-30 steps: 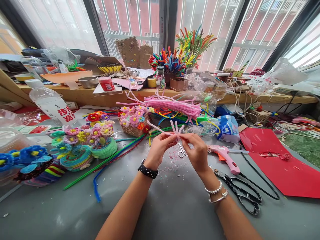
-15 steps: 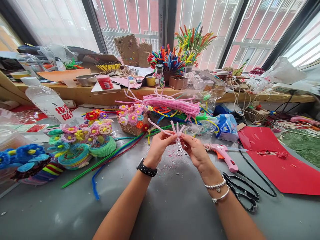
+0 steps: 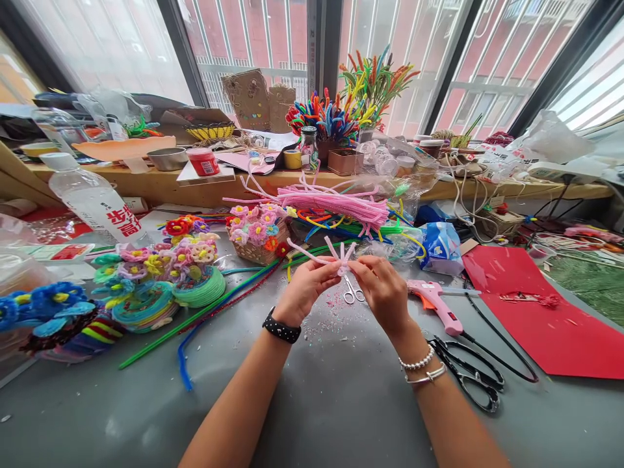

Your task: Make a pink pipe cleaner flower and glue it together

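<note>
Above the middle of the table my left hand [image 3: 312, 286] pinches a bent pink pipe cleaner [image 3: 342, 252], its several loops or prongs fanned upward and one long tail pointing left. My right hand [image 3: 383, 289] has its fingers closed on the right side of the same piece; the fingertips partly hide it. Just below the hands lie small silver scissors [image 3: 351, 291] amid glitter crumbs. Behind them rests a thick bundle of pink pipe cleaners [image 3: 336, 207]. A pink glue gun [image 3: 439, 305] lies right of my right hand, with large black scissors [image 3: 470, 374] nearer me.
Pipe-cleaner flower pots [image 3: 156, 286] and a water bottle [image 3: 95, 201] stand at left. A woven basket of pink flowers [image 3: 256, 234] is behind my left hand. Red card [image 3: 546, 318] lies at right, and the glue gun's black cable curves beside it. A cluttered wooden ledge [image 3: 234, 183] runs along the windows.
My right hand has turned, its back and knuckles now rolled upward, and its fingers have shifted on the pink pipe cleaner. My left hand keeps its pinch and has moved slightly left.
</note>
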Demonstrator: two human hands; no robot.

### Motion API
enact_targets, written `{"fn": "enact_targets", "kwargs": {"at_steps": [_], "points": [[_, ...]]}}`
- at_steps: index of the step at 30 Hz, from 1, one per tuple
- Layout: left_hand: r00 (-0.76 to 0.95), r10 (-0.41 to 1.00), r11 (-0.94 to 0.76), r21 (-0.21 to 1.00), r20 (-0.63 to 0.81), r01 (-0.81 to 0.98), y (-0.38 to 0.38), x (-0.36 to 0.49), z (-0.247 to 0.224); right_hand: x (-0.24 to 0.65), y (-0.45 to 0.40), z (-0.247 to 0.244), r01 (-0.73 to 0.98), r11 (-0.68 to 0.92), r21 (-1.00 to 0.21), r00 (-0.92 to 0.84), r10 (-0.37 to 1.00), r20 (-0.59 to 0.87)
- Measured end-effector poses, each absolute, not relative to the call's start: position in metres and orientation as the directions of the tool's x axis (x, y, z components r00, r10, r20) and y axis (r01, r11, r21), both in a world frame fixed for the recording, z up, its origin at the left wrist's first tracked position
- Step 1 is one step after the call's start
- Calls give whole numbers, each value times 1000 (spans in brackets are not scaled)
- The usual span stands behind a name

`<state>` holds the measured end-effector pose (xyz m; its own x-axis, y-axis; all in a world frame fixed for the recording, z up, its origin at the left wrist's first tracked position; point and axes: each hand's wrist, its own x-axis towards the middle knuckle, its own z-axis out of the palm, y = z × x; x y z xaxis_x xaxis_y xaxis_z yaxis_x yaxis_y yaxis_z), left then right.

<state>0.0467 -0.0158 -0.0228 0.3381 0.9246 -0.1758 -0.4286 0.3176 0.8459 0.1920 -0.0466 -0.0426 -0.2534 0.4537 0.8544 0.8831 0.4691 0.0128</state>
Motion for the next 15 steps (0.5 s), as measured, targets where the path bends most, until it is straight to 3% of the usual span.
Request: {"fn": "enact_targets", "kwargs": {"at_steps": [7, 15], "points": [[311, 941, 261, 878, -137, -402, -16, 47, -25, 191, -45, -42, 887, 460, 41, -277, 460, 843], [283, 953, 206, 912, -105, -355, -16, 48, -24, 186, -48, -39, 895, 444, -41, -225, 529, 818]]}}
